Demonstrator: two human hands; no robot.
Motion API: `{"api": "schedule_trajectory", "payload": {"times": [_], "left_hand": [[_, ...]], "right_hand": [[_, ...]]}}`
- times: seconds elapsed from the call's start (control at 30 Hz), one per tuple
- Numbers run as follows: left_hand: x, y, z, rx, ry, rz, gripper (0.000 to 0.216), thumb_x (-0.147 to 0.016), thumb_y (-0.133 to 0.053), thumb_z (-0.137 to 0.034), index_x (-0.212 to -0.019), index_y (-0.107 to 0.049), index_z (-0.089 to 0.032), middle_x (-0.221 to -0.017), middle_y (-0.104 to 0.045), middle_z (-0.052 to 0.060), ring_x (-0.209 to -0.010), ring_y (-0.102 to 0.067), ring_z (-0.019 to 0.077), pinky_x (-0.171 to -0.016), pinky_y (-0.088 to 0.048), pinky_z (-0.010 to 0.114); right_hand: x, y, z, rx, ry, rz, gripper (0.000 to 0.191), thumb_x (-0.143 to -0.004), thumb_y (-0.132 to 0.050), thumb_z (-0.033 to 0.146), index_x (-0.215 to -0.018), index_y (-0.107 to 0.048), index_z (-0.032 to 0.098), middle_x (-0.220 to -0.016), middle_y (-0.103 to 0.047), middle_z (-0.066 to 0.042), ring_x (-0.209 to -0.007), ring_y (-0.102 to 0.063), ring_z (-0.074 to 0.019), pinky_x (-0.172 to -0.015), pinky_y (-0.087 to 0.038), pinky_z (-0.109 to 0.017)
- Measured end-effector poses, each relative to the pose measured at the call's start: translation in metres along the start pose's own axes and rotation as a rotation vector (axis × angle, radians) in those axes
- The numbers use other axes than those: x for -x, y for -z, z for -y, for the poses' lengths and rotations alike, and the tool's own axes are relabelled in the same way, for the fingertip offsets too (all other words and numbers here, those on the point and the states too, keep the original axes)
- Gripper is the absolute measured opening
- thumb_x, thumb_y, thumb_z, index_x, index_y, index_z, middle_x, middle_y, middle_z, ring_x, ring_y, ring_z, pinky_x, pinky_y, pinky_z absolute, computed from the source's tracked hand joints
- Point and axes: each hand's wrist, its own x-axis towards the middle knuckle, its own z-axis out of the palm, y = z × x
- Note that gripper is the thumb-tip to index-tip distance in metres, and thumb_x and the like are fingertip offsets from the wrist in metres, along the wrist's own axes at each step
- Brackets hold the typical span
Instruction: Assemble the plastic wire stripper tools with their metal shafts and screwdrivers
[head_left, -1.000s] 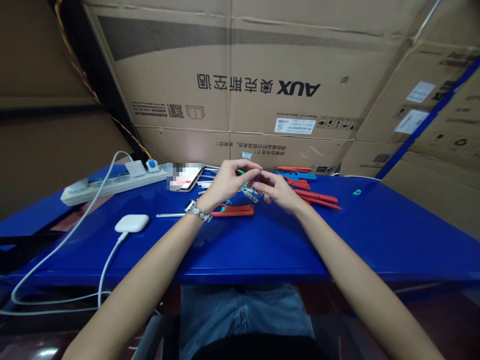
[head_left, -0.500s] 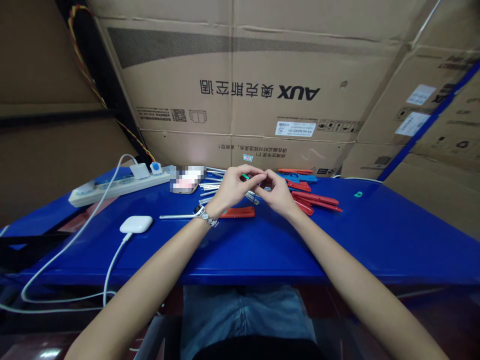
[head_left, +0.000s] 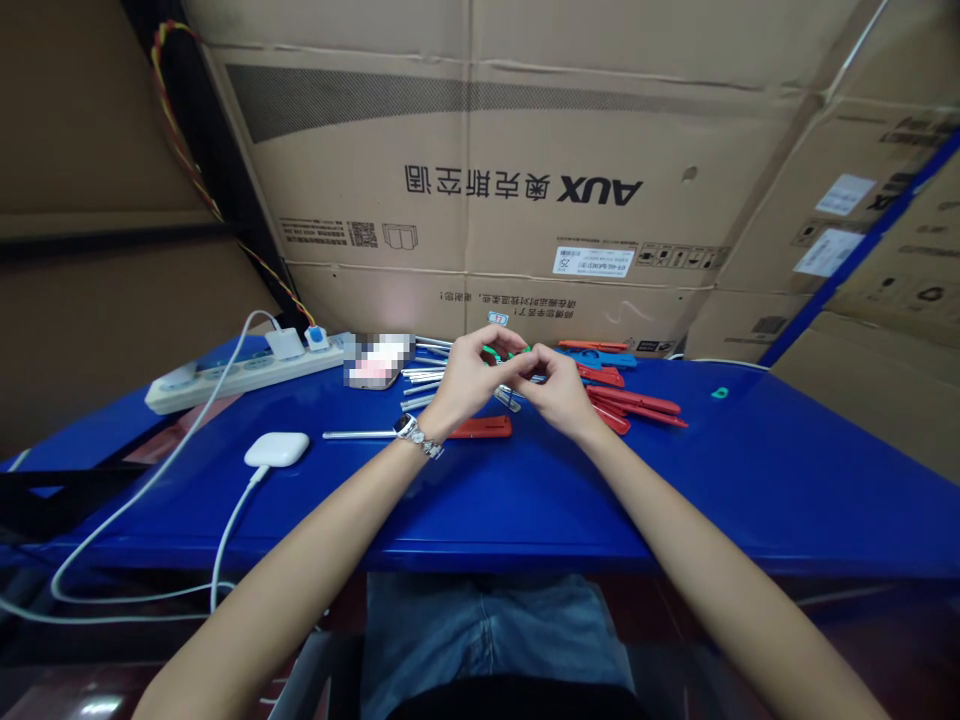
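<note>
1. Meeting above the blue table [head_left: 750, 480], the left hand [head_left: 466, 380] and right hand [head_left: 559, 392] pinch one small green piece [head_left: 495, 353] between their fingertips; both hands are closed on it.
2. A small metal part [head_left: 508, 398] shows just below the hands; whether a hand holds it cannot be told.
3. Red strips [head_left: 637, 402] lie just right of the hands; metal rods [head_left: 424, 375] lie left of them.
4. A white case [head_left: 277, 448] and a power strip [head_left: 240, 375] lie well to the left.

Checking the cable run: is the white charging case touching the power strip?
Apart. The head view shows the white charging case lying on the blue table nearer the person, with bare blue surface plainly between it and the power strip.
</note>
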Motion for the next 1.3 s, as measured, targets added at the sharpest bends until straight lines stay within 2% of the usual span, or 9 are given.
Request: {"api": "schedule_trajectory", "payload": {"times": [0.1,0.3,0.4,0.6,0.7,0.87,1.0,1.17,1.3], "left_hand": [[-0.001,0.004,0.000,0.018,0.001,0.042,0.019,-0.081,-0.074,-0.035,-0.084,-0.073,-0.017,-0.081,-0.073,0.004,-0.073,-0.064,0.0142,-0.067,-0.050,0.027],[-0.001,0.015,0.001,0.087,0.016,0.187,0.025,-0.089,-0.065,-0.036,-0.102,-0.072,-0.016,-0.097,-0.076,0.009,-0.077,-0.068,0.0158,-0.067,-0.052,0.028],[0.000,0.014,0.001,0.061,-0.002,0.161,0.028,-0.089,-0.065,-0.038,-0.106,-0.070,-0.017,-0.107,-0.075,0.010,-0.086,-0.068,0.0170,-0.070,-0.053,0.028],[0.000,0.002,0.003,-0.007,0.031,-0.024,0.025,-0.075,-0.079,-0.039,-0.081,-0.069,-0.016,-0.080,-0.072,0.004,-0.071,-0.062,0.0136,-0.062,-0.047,0.026],[-0.001,0.004,0.004,0.015,0.036,0.015,0.022,-0.079,-0.076,-0.037,-0.082,-0.071,-0.016,-0.080,-0.072,0.005,-0.072,-0.063,0.0145,-0.065,-0.047,0.026],[-0.004,0.018,0.005,-0.004,-0.019,0.225,0.021,-0.090,-0.064,-0.034,-0.098,-0.075,-0.018,-0.095,-0.073,0.007,-0.085,-0.066,0.0171,-0.074,-0.050,0.029],[-0.004,0.021,0.006,-0.095,-0.076,0.203,0.021,-0.093,-0.060,-0.032,-0.099,-0.076,-0.020,-0.100,-0.067,0.008,-0.086,-0.062,0.0162,-0.071,-0.050,0.028],[0.000,0.010,0.004,-0.145,-0.045,0.038,0.022,-0.083,-0.074,-0.036,-0.092,-0.072,-0.017,-0.090,-0.067,0.004,-0.079,-0.060,0.0140,-0.071,-0.048,0.027],[0.000,0.005,0.000,-0.091,0.009,0.009,0.022,-0.080,-0.076,-0.037,-0.079,-0.070,-0.015,-0.079,-0.069,0.002,-0.072,-0.059,0.0132,-0.068,-0.047,0.027]], "right_hand": [[0.002,0.000,0.002,0.034,0.012,0.011,0.033,-0.077,-0.071,0.047,-0.077,-0.052,0.020,-0.070,-0.057,0.002,-0.065,-0.050,-0.0132,-0.061,-0.042,-0.026],[-0.002,0.016,0.011,-0.051,-0.079,0.281,0.033,-0.081,-0.064,0.049,-0.085,-0.066,0.017,-0.068,-0.061,-0.001,-0.060,-0.053,-0.0150,-0.057,-0.042,-0.028],[-0.004,0.016,0.009,-0.035,-0.046,0.235,0.033,-0.078,-0.068,0.050,-0.076,-0.062,0.018,-0.069,-0.061,-0.001,-0.066,-0.054,-0.0153,-0.065,-0.045,-0.030],[0.000,0.002,-0.001,0.005,-0.012,0.024,0.044,-0.072,-0.074,0.053,-0.065,-0.044,0.021,-0.063,-0.051,0.003,-0.063,-0.046,-0.0125,-0.062,-0.040,-0.027],[0.001,0.001,0.000,0.032,0.020,-0.004,0.036,-0.075,-0.073,0.047,-0.070,-0.049,0.020,-0.066,-0.053,0.003,-0.063,-0.047,-0.0125,-0.062,-0.040,-0.027],[-0.001,0.013,0.009,-0.106,-0.047,0.195,0.035,-0.077,-0.068,0.044,-0.100,-0.066,0.018,-0.082,-0.065,-0.002,-0.063,-0.051,-0.0134,-0.057,-0.042,-0.027],[-0.004,0.020,0.009,-0.065,-0.154,0.294,0.040,-0.080,-0.065,0.053,-0.092,-0.071,0.015,-0.075,-0.066,-0.002,-0.051,-0.045,-0.0103,-0.049,-0.037,-0.026],[-0.004,0.010,0.004,-0.049,-0.038,0.147,0.037,-0.072,-0.075,0.052,-0.078,-0.068,0.016,-0.074,-0.067,-0.002,-0.068,-0.055,-0.0153,-0.067,-0.045,-0.029],[-0.001,0.001,0.003,0.014,-0.009,0.022,0.039,-0.072,-0.075,0.052,-0.067,-0.058,0.017,-0.064,-0.059,0.001,-0.064,-0.050,-0.0137,-0.063,-0.042,-0.028]]}}
